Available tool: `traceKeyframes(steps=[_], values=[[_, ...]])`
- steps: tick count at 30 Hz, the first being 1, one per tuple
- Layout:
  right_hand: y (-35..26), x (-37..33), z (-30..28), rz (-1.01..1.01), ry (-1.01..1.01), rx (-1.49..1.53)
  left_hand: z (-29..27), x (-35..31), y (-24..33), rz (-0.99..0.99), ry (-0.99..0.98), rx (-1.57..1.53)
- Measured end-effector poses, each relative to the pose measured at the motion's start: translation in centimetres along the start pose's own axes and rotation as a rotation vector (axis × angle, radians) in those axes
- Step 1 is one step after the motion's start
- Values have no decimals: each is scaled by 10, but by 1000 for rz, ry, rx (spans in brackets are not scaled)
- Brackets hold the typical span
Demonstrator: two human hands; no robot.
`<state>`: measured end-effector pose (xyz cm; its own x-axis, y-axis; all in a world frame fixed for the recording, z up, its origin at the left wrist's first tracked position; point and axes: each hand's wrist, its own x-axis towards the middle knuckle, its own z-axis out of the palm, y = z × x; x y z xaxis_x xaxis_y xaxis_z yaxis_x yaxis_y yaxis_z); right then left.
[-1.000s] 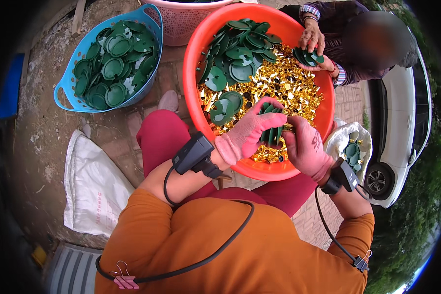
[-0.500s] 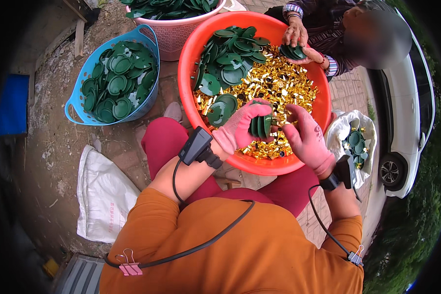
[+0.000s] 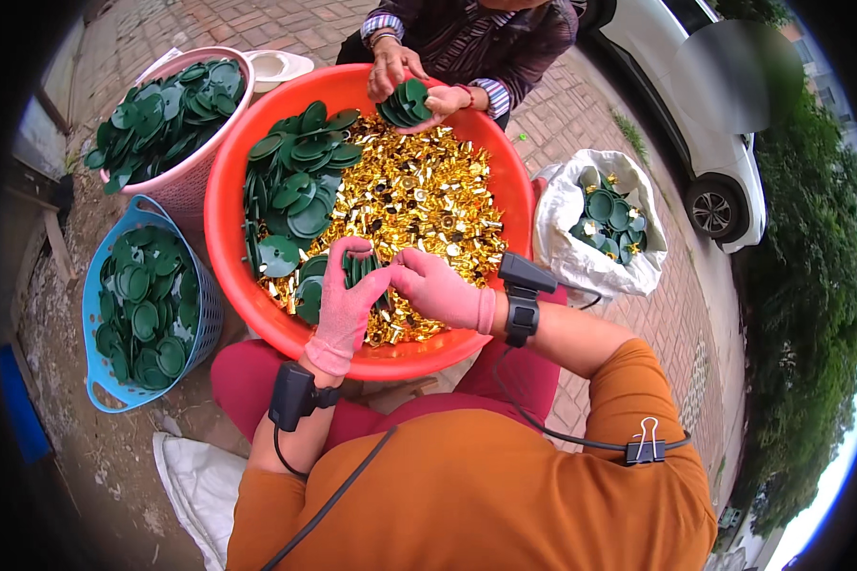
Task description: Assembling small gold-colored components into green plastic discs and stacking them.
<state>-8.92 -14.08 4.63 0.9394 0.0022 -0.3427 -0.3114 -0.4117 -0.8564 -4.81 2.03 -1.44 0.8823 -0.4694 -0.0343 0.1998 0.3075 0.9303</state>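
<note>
My left hand, in a pink glove, is closed around a short stack of green discs over the near side of a large orange-red basin. Thumb and fingers pressed together, my right hand, also gloved in pink, meets the edge of that stack; whatever lies between its fingertips is hidden. Beneath both hands the basin holds many small shiny gold pieces, with a heap of loose green discs on its left side.
Across the basin, a person's hands hold a bunch of green discs. Left stand a pink basket and a blue basket, both full of discs. A white sack with discs sits right, and a parked white car stands beyond.
The view has turned, shifting the basin leftward. My right hand's fingers were spread apart from the stack; now they are pinched together at it. My left hand keeps its hold on the discs.
</note>
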Motion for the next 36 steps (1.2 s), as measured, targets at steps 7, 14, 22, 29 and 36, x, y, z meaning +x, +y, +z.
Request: traceKeyframes(steps=[7, 14, 22, 29, 36], values=[[1, -47, -36, 326, 64, 561, 11, 12, -26, -517, -210, -938], [63, -115, -176, -243, 487, 1326, 4, 11, -3, -426, -364, -1191], [64, -37, -66, -58, 94, -482, -6, 20, 9, -249, -435, -1259], [69, -19, -21, -111, -284, -1152, -9, 25, 5, -302, -253, -1135], [58, -37, -43, -66, 68, -614, 7, 11, -1, -547, 6, -735]])
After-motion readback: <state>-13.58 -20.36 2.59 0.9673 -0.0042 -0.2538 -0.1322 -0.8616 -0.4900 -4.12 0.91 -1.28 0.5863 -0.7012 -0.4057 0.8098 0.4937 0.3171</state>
